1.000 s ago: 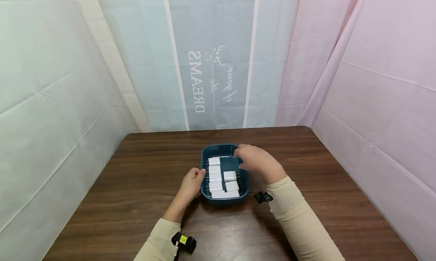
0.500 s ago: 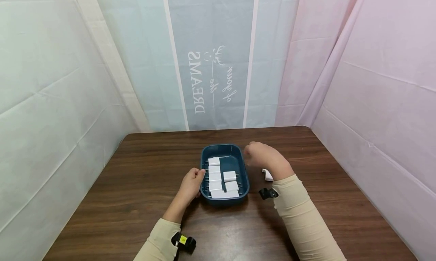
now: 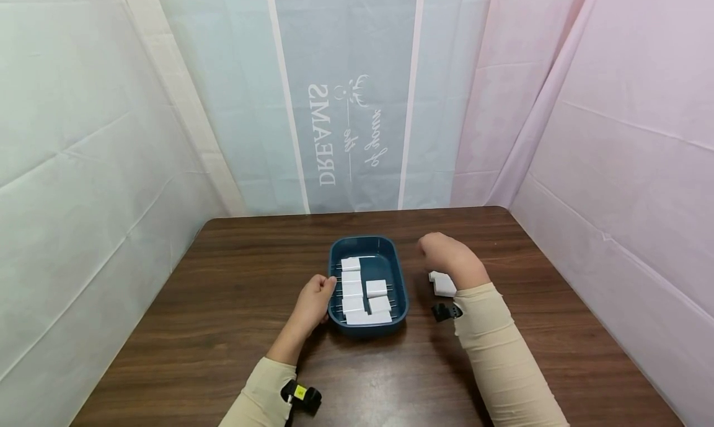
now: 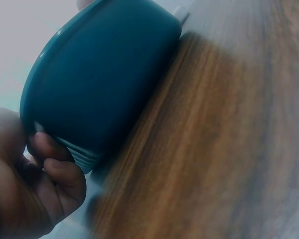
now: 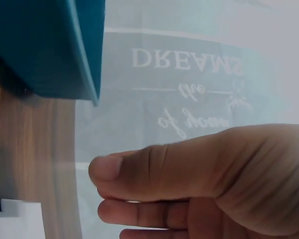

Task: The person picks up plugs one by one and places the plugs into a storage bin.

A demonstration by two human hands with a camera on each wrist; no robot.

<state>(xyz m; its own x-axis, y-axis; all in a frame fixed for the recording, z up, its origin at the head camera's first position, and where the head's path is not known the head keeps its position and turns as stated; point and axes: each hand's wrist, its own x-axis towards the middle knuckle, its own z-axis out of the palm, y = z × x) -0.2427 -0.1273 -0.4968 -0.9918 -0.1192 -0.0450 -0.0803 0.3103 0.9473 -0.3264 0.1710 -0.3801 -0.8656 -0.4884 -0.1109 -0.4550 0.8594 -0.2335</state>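
A dark teal plastic bin (image 3: 397, 272) stands on the table with several white plug chargers (image 3: 352, 289) inside, their metal prongs pointing at the side walls. My left hand (image 3: 313, 300) grips the bin's left wall, thumb at the rim. In the left wrist view, curled fingers (image 4: 65, 177) press the outside of the wall. To the right of the bin, my right hand (image 3: 450, 258) hovers with nothing visible between thumb and fingers. Just below it on the table lie white chargers (image 3: 444, 285), partly hidden by the hand and wrist.
The brown wooden table (image 3: 234, 303) ends at a far edge before a printed curtain (image 3: 357, 105). White fabric walls (image 3: 625, 167) close in both sides. Inside the bin, bare floor (image 3: 379, 267) shows at the far right.
My right hand has moved from over the bin's far right corner to the right, beyond its rim. White chargers on the table have come into sight. The left hand and bin have stayed still.
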